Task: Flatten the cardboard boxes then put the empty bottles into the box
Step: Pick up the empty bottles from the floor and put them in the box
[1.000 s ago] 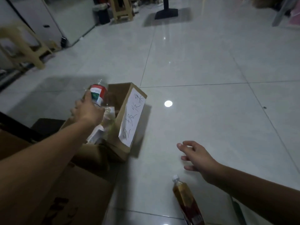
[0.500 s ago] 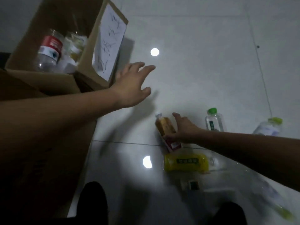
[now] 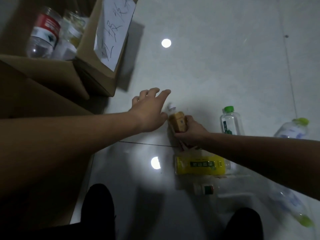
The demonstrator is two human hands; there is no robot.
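An open cardboard box [image 3: 97, 78] stands at the upper left with a handwritten paper sheet [image 3: 115, 28] on its flap. Inside lie a clear bottle with a red label [image 3: 43, 34] and other bottles. My right hand [image 3: 190, 131] is closed around a brown-orange bottle [image 3: 177, 121] with a white cap, lying on the floor. My left hand [image 3: 149, 111] hovers just left of that bottle's neck, fingers spread, holding nothing. More bottles lie on the floor: a yellow one [image 3: 199, 165], a clear one with a green cap [image 3: 230, 122], another at the right edge [image 3: 292, 129].
Flattened cardboard [image 3: 34, 104] lies along the left under my forearm. A small white-and-green bottle [image 3: 205, 188] and a clear bottle with a green cap [image 3: 292, 208] lie at the lower right. My dark shoes [image 3: 98, 208] stand on the glossy tiled floor [image 3: 216, 66].
My left hand let go of the red-label bottle into the box and swung down to the floor. My right hand reached the brown-orange bottle and closed on it. The view tilted downward.
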